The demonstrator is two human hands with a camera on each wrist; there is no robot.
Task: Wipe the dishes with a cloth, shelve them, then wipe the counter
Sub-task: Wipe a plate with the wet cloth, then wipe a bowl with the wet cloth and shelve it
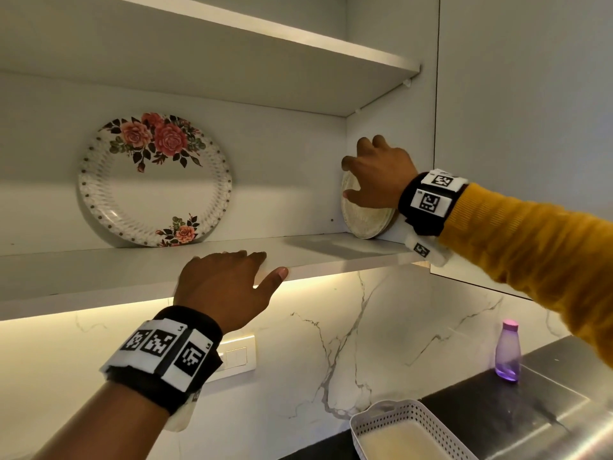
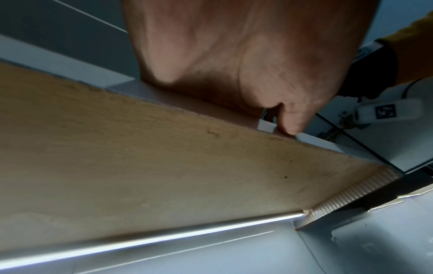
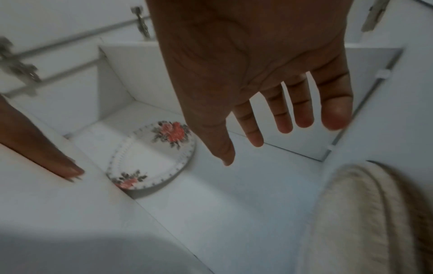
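Note:
A floral plate (image 1: 156, 180) (image 3: 152, 157) leans upright against the back wall of the lower cabinet shelf (image 1: 315, 250). A pale plate (image 1: 361, 220) (image 3: 351, 213) stands on edge against the cabinet's right wall. My right hand (image 1: 374, 171) (image 3: 257, 74) is just in front of this plate with its fingers straight and spread, and it grips nothing. My left hand (image 1: 258, 267) (image 2: 234, 64) rests on the shelf's front edge, fingers laid on top and thumb along the front. No cloth is in either hand.
Below at the right, a white perforated basket (image 1: 411, 423) with something pale inside stands on the dark counter (image 1: 481, 403). A purple bottle (image 1: 507, 351) stands near a steel sink surround (image 1: 564, 390). An open cabinet door (image 1: 530, 127) hangs at the right. An upper shelf (image 1: 265, 71) is overhead.

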